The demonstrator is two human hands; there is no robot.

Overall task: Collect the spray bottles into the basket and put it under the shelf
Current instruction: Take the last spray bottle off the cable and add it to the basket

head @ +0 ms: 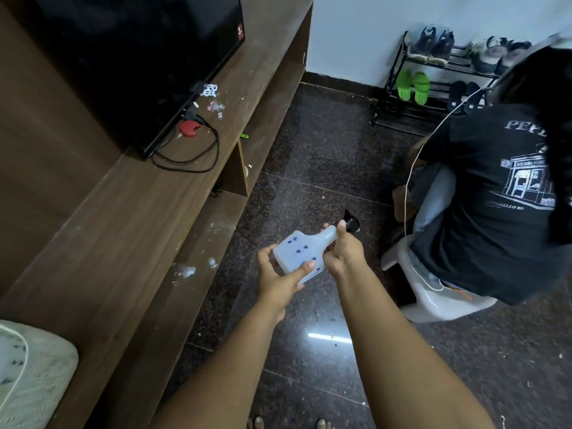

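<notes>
Dark polished floor is lying beneath my hands — I'm holding the spray bottle (pixel 301 253) over it, left hand (pixel 277 274) gripping its base, right hand (pixel 343 252) around the neck. Looking light, smooth plastic, possibly slippery — the neck is seeming the safest hold.

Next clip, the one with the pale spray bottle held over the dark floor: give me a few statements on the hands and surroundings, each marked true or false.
1. Both hands hold the spray bottle. True: left hand at its base, right hand at its neck.
2. The bottle stands on the wooden unit. False: it is held over the floor.
3. The bottle's trigger head is black. True.
4. The green sandals lie on the floor. False: they sit on the shoe rack.
</notes>
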